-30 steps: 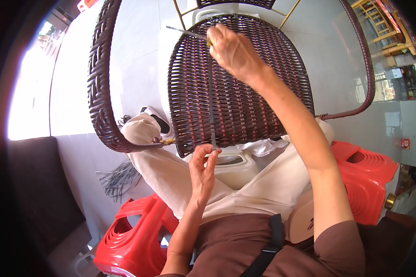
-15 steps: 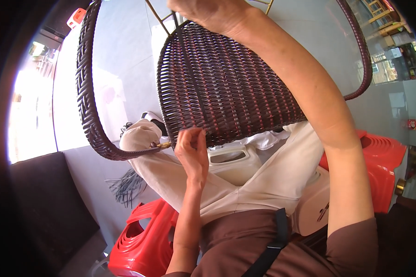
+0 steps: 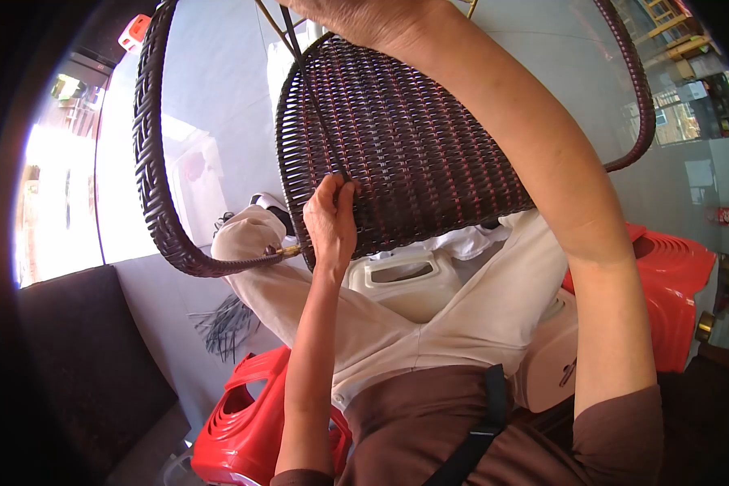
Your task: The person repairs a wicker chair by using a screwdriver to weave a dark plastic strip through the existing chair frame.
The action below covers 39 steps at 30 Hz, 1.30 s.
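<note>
A dark brown wicker chair (image 3: 417, 146), with reddish flecks in the weave, stands between my knees. Thin strands of a long dark weaving strip (image 3: 314, 105) run over its left side. My left hand (image 3: 330, 219) is closed in a pinch on the strip's lower part, close against the weave. At the upper edge of the picture, my right hand (image 3: 373, 18) meets the strip's upper part; its fingertips are cut off by the frame, and the strip looks taut between both hands.
Braided armrests (image 3: 147, 154) curve out on both sides of the chair, on gold metal rods (image 3: 271, 23). Red plastic stools (image 3: 239, 417) stand at left and right, with a cream stool (image 3: 405, 279) between my legs. Loose dark strips (image 3: 223, 324) lie on the floor.
My left hand has moved up along the strip, from the chair's lower edge onto the weave. My right hand has shifted slightly left, and the strip's upper end with it.
</note>
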Available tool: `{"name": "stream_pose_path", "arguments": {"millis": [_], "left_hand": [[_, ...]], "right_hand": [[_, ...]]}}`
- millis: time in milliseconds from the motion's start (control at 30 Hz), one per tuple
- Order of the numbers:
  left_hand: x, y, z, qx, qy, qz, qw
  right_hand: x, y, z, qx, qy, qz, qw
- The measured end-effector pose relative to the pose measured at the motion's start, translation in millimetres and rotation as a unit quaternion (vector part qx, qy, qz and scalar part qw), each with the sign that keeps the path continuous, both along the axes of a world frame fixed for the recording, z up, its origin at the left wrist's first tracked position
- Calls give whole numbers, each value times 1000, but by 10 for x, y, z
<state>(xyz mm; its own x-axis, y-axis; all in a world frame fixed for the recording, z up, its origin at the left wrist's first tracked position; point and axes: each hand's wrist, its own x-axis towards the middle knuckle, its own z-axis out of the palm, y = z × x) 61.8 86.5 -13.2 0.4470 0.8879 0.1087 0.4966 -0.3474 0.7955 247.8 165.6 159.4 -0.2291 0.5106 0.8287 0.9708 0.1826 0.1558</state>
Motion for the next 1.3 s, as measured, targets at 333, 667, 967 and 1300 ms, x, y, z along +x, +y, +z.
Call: {"name": "stream_pose_path", "arguments": {"millis": [333,667,967,1300], "left_hand": [[14,152,-63,-213,-215,-119,946],[59,194,-175,-234,-175,-72,954],[87,212,-158,-310,-229,-44,922],[92,294,644,-235,-307,-188,903]], "right_hand": [[-94,30,103,-81,132,58,986],[-158,-73,38,-66,87,14,994],[-187,-101,5,-76,167,64,981],[-77,-635,463,-110,234,192,947]]}}
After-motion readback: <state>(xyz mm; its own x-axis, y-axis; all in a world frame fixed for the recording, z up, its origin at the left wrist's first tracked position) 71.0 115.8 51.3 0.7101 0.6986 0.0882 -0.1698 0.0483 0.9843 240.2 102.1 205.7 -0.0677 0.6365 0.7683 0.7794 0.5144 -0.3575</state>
